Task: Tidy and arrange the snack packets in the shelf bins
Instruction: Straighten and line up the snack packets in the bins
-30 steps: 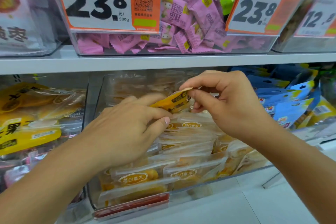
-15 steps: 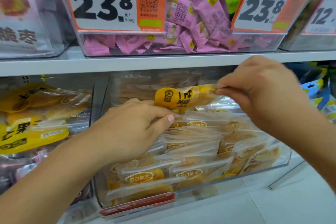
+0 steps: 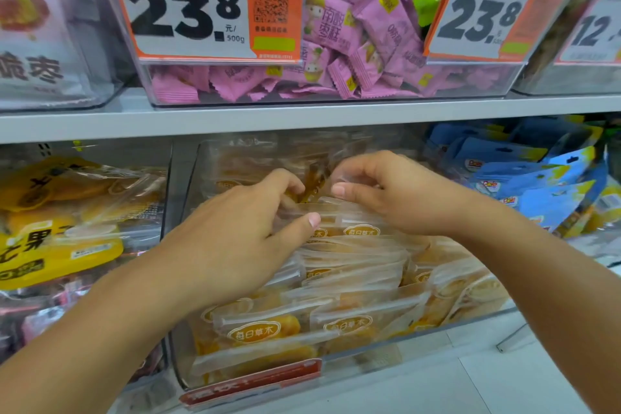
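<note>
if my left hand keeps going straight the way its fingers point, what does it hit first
Probably the small amber clear-wrapped packet standing on end at the left hand's fingertips, which they already seem to touch. Beyond it lie more clear packets at the back of the transparent plastic bin; depth is unclear.

Two bare forearms — no sleeves in view — and bare left hand and right hand (short nails).
</note>
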Tool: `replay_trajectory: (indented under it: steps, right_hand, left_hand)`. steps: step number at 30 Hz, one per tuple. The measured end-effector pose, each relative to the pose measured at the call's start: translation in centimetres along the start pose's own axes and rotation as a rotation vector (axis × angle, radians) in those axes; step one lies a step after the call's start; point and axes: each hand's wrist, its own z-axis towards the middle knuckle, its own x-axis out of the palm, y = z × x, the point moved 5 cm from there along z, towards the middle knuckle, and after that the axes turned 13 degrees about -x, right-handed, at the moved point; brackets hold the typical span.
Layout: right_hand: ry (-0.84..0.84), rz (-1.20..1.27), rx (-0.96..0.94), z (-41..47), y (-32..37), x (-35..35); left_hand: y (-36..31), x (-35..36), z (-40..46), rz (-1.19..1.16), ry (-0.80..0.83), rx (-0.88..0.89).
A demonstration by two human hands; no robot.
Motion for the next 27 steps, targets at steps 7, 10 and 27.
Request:
replay_trajectory:
  steps: [7,10,27]
  right_hand:
    - [0.148,-0.243,0.04,2.6,0.2,-1.4]
    - [0.23,-0.226,0.047,3.5,-0.2,0.7]
    - [0.342,-0.075,-0.021,2.6,-3.1,1.3]
  left_hand:
    - [0.5,-0.5,1.0,-0.219,-0.065,-0.029]
    - [0.2,-0.7,1.3,-0.145,-0.104,-0.063]
    - [-0.9,0.2,1.4,0.135,0.013,-0.06]
